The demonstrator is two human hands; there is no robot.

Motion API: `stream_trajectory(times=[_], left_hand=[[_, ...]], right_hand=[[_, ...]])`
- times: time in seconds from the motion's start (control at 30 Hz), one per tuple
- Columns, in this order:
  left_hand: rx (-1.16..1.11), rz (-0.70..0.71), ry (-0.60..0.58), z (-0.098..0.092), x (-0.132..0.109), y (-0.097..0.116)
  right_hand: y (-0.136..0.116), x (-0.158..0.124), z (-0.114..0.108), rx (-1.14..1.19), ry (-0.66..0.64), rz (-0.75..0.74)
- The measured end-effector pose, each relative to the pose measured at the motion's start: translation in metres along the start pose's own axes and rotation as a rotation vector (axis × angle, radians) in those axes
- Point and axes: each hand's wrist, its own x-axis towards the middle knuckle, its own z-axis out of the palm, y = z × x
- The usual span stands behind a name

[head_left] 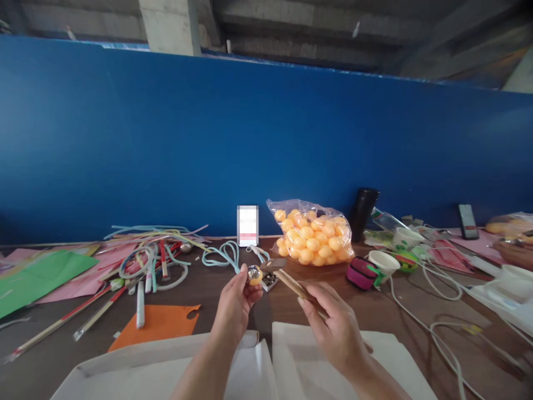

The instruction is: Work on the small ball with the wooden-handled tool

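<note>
My left hand [235, 303] is closed around a small ball [255, 274], part orange and part shiny silver, held up between thumb and fingers. My right hand [333, 322] grips a pale wooden stick [293, 283], its far end pointing up and left toward the ball. A dark, thin shape by the stick's tip is too small to make out. Behind the ball, partly hidden, a small open box [270, 281] holds shiny metal pieces. Beyond both hands stands a clear plastic bag [314, 236] full of orange balls.
White sheets [308, 355] lie under my forearms. On the left are an orange sheet [156, 322], green paper [45, 278], tubes and sticks. To the right are a black bottle [364, 214], a purple pouch [361, 273], paper cups [385, 261] and white cables [437, 333]. A blue partition [233, 133] closes the back.
</note>
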Motion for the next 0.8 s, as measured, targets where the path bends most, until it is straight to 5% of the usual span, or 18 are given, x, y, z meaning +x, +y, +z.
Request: stream_trajectory(times=[0.2, 0.8], left_hand=[[-0.003, 0.005, 0.009, -0.0017, 0.0008, -0.0008], [-0.029, -0.001, 0.006, -0.0034, 0.0041, -0.0021]], right_hand=[[-0.0046, -0.0014, 0.0022, -0.019, -0.088, 0.0], [-0.002, -0.001, 0.0028, -0.073, -0.075, 0.006]])
